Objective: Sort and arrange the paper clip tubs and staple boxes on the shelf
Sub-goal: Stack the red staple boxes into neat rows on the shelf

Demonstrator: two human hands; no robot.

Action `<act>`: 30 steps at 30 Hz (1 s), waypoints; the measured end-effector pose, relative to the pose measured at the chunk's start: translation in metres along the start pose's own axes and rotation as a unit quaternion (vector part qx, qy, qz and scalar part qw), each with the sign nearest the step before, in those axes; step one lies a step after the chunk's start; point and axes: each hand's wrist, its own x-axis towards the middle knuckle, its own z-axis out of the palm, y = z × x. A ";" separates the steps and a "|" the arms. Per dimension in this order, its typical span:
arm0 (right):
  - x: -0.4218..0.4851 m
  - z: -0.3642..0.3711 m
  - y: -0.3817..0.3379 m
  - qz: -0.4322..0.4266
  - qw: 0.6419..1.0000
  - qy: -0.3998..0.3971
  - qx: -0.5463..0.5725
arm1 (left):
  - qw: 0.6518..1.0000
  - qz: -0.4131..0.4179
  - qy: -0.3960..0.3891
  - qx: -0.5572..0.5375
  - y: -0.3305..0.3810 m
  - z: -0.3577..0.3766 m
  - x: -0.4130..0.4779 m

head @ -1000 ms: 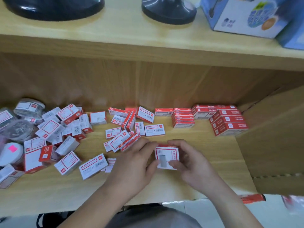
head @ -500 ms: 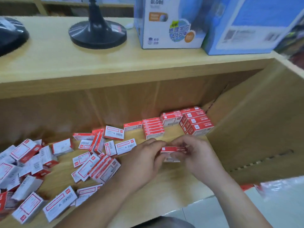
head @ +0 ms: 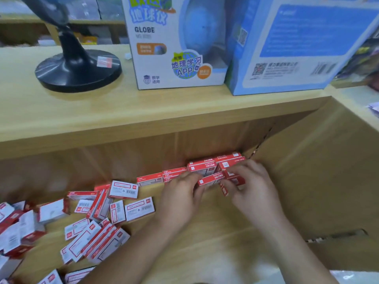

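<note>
Both of my hands hold one red and white staple box (head: pixel 211 179) flat between them, just in front of the stacked staple boxes (head: pixel 207 166) in the shelf's back right corner. My left hand (head: pixel 180 199) pinches its left end, my right hand (head: pixel 248 187) its right end, fingers reaching over the stack. Many loose staple boxes (head: pixel 102 214) lie scattered over the left half of the lower shelf (head: pixel 215 238). No paper clip tubs are in view.
A cardboard side wall (head: pixel 320 177) bounds the shelf on the right, close to my right hand. On the upper shelf board (head: pixel 102 111) stand a black round stand base (head: pixel 78 70), a white globe box (head: pixel 176 42) and a blue box (head: pixel 295 44).
My hands carried the staple box from the shelf's front middle to the back right, up against the stacks. The box turned from label-up to its red long side facing me. My view swung right.
</note>
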 end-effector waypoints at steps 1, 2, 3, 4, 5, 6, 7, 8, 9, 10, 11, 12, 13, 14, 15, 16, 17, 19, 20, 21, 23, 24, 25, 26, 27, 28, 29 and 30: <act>0.001 0.004 0.003 -0.001 1.000 -0.001 -0.003 | 1.000 -0.004 0.008 -0.004 -0.001 0.004 0.002; 0.001 0.009 0.005 -0.003 1.000 -0.004 -0.007 | 1.000 -0.008 0.015 -0.009 -0.002 0.007 0.004; 0.001 0.014 0.007 -0.007 1.000 -0.007 -0.012 | 1.000 -0.010 0.019 -0.006 -0.005 0.010 0.006; 0.001 0.018 0.009 -0.014 1.000 -0.009 -0.019 | 1.000 -0.006 0.022 0.009 -0.007 0.012 0.007; 0.002 0.021 0.011 -0.021 0.999 -0.008 -0.028 | 0.999 -0.001 0.026 0.029 -0.010 0.013 0.007; 0.003 0.024 0.011 -0.026 0.999 -0.006 -0.037 | 0.999 0.003 0.033 0.043 -0.012 0.014 0.006; 0.003 0.027 0.012 -0.029 0.999 -0.001 -0.045 | 0.998 0.003 0.041 0.047 -0.014 0.014 0.005; 0.004 0.029 0.012 -0.030 0.998 0.003 -0.051 | 0.998 0.002 0.049 0.045 -0.015 0.013 0.004; 0.005 0.030 0.011 -0.029 0.998 0.007 -0.056 | 0.997 -0.001 0.056 0.044 -0.016 0.011 0.002; 0.005 0.032 0.010 -0.027 0.998 0.009 -0.063 | 0.997 -0.008 0.061 0.051 -0.018 0.009 0.000; 0.005 0.033 0.009 -0.025 0.997 0.008 -0.073 | 0.996 -0.016 0.066 0.065 -0.019 0.006 0.000; 0.006 0.035 0.009 -0.022 0.996 0.005 -0.084 | 0.994 -0.025 0.070 0.083 -0.021 0.004 0.001; 0.006 0.037 0.009 -0.018 0.995 0.001 -0.095 | 0.991 -0.034 0.074 0.102 -0.022 0.003 0.002; 0.007 0.039 0.009 -0.014 0.994 -0.001 -0.105 | 0.989 -0.039 0.075 0.122 -0.023 0.002 0.003; 0.009 0.041 0.010 -0.012 0.993 -0.001 -0.116 | 0.986 -0.039 0.074 0.142 -0.024 0.002 0.004; 0.010 0.043 0.010 -0.015 0.992 0.001 -0.127 | 0.984 -0.037 0.069 0.160 -0.025 0.002 0.005; 0.011 0.045 0.011 -0.019 0.990 0.004 -0.137 | 0.982 -0.034 0.064 0.176 -0.025 0.002 0.006; 0.012 0.049 0.010 -0.029 0.988 0.012 -0.151 | 0.978 -0.027 0.057 0.198 -0.027 0.005 0.006; 0.012 0.050 0.010 -0.033 0.987 0.016 -0.155 | 0.977 -0.028 0.054 0.205 -0.027 0.006 0.006; 0.011 0.051 0.009 -0.036 0.987 0.020 -0.157 | 0.976 -0.032 0.051 0.208 -0.027 0.008 0.006; 0.011 0.052 0.009 -0.042 0.987 0.023 -0.154 | 0.975 -0.039 0.050 0.211 -0.027 0.010 0.007; 0.010 0.053 0.010 -0.044 0.988 0.023 -0.149 | 0.975 -0.039 0.050 0.212 -0.026 0.010 0.006; 0.009 0.053 0.011 -0.047 0.988 0.025 -0.143 | 0.975 -0.036 0.049 0.214 -0.026 0.011 0.005; 0.008 0.053 0.011 -0.048 0.989 0.027 -0.137 | 0.974 -0.032 0.048 0.220 -0.026 0.011 0.005; 0.007 0.053 0.011 -0.049 0.989 0.030 -0.134 | 0.972 -0.028 0.048 0.229 -0.026 0.011 0.004; 0.007 0.054 0.011 -0.050 0.989 0.032 -0.133 | 0.969 -0.024 0.048 0.240 -0.026 0.011 0.004; 0.007 0.054 0.011 -0.050 0.989 0.034 -0.134 | 0.967 -0.020 0.048 0.251 -0.025 0.011 0.004; 0.007 0.053 0.010 -0.050 0.989 0.036 -0.137 | 0.964 -0.016 0.047 0.261 -0.025 0.010 0.005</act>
